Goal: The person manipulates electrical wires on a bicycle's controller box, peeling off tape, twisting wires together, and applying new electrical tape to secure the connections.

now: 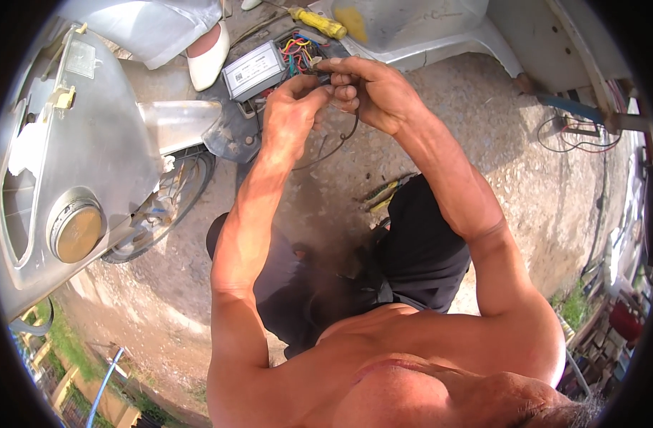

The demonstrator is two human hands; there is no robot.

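Note:
My left hand (289,118) and my right hand (376,93) meet fingertip to fingertip, just in front of an opened electrical compartment. A thin dark wire (353,132) hangs from under my right fingers and curves down to the left. My left thumb and fingers are pinched together, hiding what lies between them. My right index finger reaches over toward a bundle of coloured wires (296,51), while its other fingers stay curled. Left of the bundle sits a silver control box (255,70) with a white label.
A yellow-handled screwdriver (319,24) lies beyond the wires. Another person's white shoe (209,60) stands beside the box. A silver vehicle body panel (101,135) and a wheel (198,178) fill the left. Pliers-like yellow-and-black handles (383,194) lie near my knee. Loose cables (579,139) lie right.

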